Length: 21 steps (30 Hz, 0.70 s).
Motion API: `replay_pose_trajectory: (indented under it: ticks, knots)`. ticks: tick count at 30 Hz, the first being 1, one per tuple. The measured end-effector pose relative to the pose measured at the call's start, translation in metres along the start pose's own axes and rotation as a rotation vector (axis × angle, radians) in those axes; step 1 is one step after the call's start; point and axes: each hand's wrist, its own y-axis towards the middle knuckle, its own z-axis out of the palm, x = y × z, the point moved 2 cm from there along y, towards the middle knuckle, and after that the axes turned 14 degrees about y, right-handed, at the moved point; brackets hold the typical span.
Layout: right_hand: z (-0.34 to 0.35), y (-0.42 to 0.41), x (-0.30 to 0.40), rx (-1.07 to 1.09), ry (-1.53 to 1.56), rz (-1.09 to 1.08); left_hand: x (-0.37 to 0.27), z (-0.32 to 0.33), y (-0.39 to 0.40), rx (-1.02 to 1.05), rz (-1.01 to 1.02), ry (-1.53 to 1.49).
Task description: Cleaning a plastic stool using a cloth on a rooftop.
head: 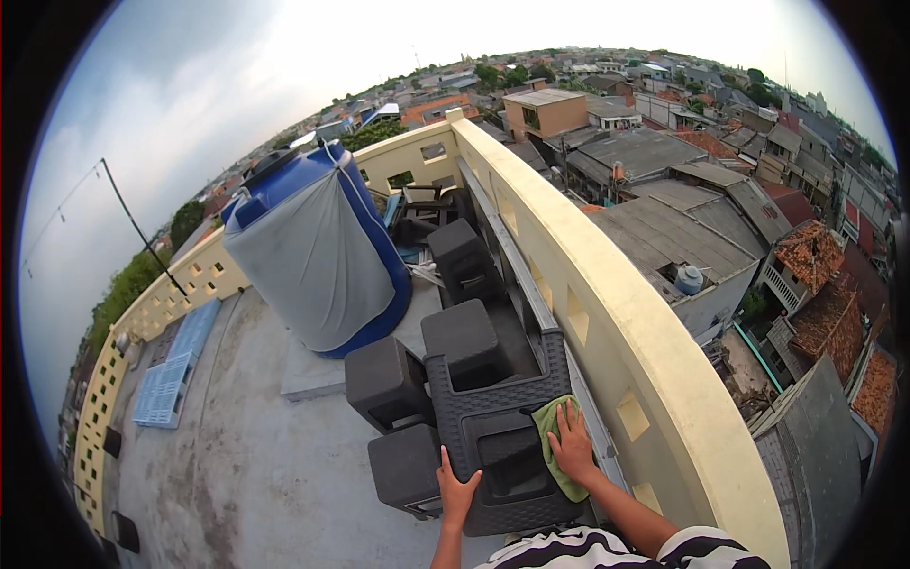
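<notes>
Before me lies a dark grey plastic piece of furniture point(512, 520) with a woven rattan pattern and a recessed middle; two arm-like parts extend away from me. My left hand point(457, 491) grips its left edge, the thumb and one finger spread over the rim; the other fingers are hidden. My right hand point(571, 444) presses a green cloth point(546, 427) against its right side, fingers spread over the fabric. Close by on the left are two dark plastic stools, a nearer stool point(404, 469) and a farther stool point(384, 380). Another stool point(461, 334) stands beyond the furniture.
A cream parapet wall point(604, 306) with openings runs close along my right, above rooftops. A blue water tank point(387, 284), partly wrapped in grey sheeting point(320, 263), stands ahead. One more dark stool point(462, 249) is near piled items. Light-blue plastic pallets point(167, 384) lie left on the concrete floor point(284, 462).
</notes>
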Motion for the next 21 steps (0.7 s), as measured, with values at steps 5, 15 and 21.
replay_pose_trajectory:
  ticks: [5, 15, 21]
  knots:
    - [0.007, 0.02, -0.01, -0.022, -0.081, -0.049, -0.006, 0.003, 0.011, 0.004, -0.033, 0.015]
    - [0.021, 0.1, -0.006, 0.072, -0.22, -0.139, 0.0, -0.005, 0.005, 0.011, -0.076, 0.019]
    - [0.022, 0.162, -0.018, -0.04, -0.124, -0.076, -0.01, -0.003, -0.007, 0.028, -0.085, 0.009]
